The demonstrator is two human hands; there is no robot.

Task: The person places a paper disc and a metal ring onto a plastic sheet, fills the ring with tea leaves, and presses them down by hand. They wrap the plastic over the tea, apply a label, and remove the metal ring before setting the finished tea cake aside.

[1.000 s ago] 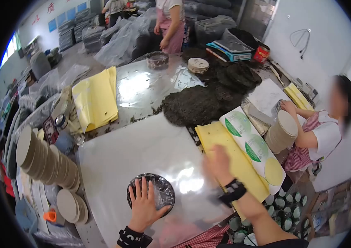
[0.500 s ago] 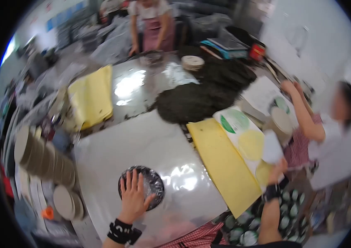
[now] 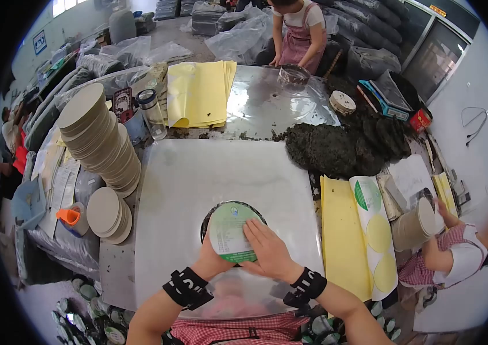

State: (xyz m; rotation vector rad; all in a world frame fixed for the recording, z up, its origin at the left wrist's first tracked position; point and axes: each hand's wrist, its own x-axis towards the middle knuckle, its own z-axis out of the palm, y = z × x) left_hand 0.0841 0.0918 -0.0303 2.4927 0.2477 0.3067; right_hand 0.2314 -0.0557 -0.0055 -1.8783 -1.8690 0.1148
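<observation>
Pale wall (image 3: 468, 66) | glossy table (image 3: 169, 178) | left hand (image 3: 210, 261), right hand (image 3: 270, 251) touching label (image 3: 231, 231)

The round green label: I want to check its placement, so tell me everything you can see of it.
The round green label looks thin and papery, its printed side up, with a small blue emblem near the top, unreadable print and a darker green lower edge. It lies over a dark disc; whether they touch, I cannot tell. The left hand meets its lower left, the right hand its right side.
</observation>
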